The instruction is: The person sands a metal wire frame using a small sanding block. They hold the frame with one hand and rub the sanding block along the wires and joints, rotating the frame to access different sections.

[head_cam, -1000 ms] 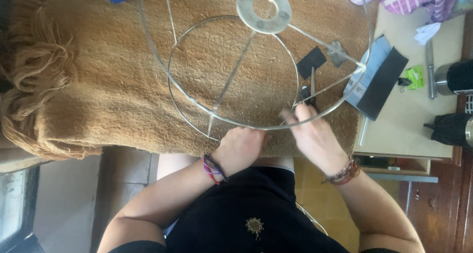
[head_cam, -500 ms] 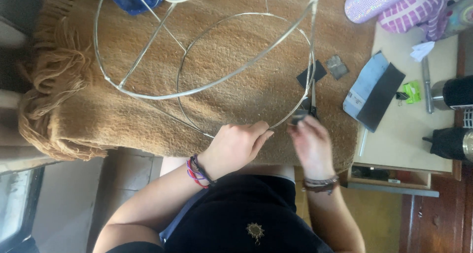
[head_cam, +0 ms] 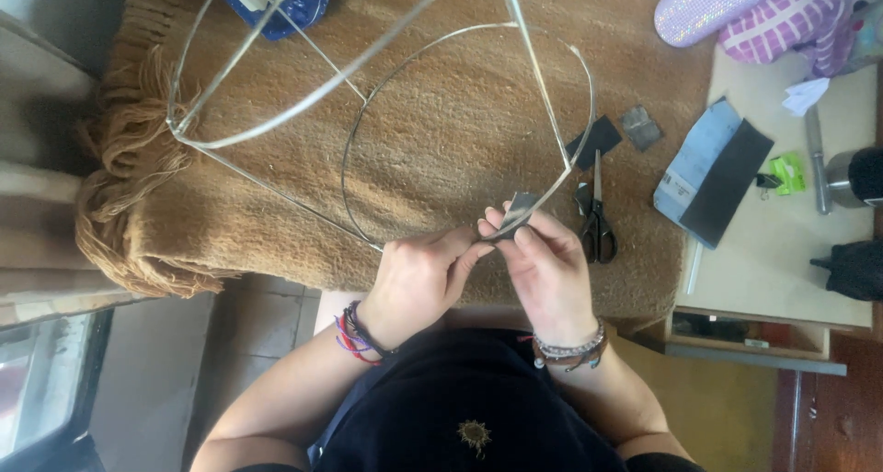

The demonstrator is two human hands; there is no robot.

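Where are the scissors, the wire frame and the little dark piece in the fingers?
scissors (head_cam: 595, 216): head view, near the pivot.
wire frame (head_cam: 368, 127): head view, smaller ring's left side.
dark piece (head_cam: 521, 206): head view, its middle.

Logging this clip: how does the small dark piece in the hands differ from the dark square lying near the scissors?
The dark piece is pinched between left hand and right hand, folded around the wire frame; the dark square lies flat and untouched on the brown blanket. The held piece is partly hidden by fingers; the square shows whole. Both are small, thin and dark.
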